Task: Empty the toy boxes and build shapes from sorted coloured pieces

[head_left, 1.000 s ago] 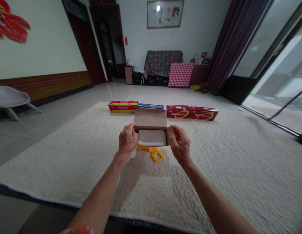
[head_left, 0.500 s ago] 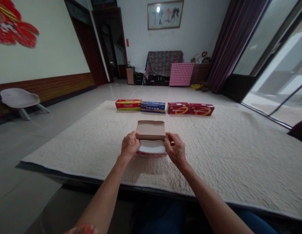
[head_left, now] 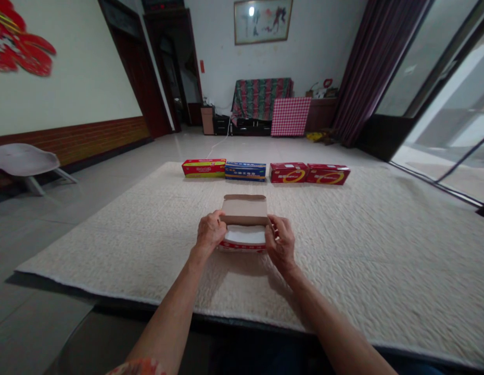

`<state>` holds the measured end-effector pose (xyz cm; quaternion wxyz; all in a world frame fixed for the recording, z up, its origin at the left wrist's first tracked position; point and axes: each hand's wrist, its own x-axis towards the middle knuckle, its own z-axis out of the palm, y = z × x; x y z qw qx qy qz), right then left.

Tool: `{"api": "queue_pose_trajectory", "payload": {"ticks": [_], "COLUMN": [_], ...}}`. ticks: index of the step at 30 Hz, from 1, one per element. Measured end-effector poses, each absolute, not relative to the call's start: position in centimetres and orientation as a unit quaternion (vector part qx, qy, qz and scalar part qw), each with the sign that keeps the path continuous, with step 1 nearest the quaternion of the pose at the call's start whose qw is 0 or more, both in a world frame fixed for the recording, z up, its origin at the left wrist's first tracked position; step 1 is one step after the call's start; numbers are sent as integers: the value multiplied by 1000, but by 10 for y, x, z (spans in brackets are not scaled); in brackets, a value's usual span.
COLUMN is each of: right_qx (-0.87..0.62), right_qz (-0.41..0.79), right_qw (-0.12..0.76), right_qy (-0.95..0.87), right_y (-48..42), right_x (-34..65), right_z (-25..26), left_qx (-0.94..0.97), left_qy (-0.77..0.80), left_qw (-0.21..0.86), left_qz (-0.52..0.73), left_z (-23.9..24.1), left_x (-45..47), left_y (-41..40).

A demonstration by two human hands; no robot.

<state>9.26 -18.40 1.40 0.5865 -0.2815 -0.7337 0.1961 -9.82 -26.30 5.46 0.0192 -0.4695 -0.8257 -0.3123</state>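
Lowered over pale mat [head_left: 140, 229] since 1 sec ago: open box [head_left: 244, 247], btwn L hand [head_left: 211, 229] & R hand [head_left: 281, 240], each clasping the end on its side. Brown flap [head_left: 244, 207] up; white contents [head_left: 245, 235] inside, hard to tell what from here.

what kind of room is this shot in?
Likely a home's living room: a framed picture on the far wall, a long purple curtain at the right, and a patterned cloth draped above a low black cabinet.
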Motion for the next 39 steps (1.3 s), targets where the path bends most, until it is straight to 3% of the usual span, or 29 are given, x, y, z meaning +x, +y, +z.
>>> {"api": "queue_pose_trajectory", "payload": {"ticks": [7,13,24,39], "right_qx": [-275,-224,-206,-192], "right_qz": [195,191,207,235], "right_qw": [588,577,559,550], "right_qy": [-735,-762,-776,-779], "right_y": [-153,-151,-144,-146], "right_x": [79,79,82,78], "right_z": [11,6,7,8], "left_qx": [-460,-326,-156,-121], "left_qy": [-818,-819,-687,-499], "left_qw": [24,40,-195,-341], "left_qz": [-346,-471,-682,-787], "left_z": [50,36,14,38], "left_x": [-111,-130,-151,-147], "left_y": [-236,-236,-228,-236]}}
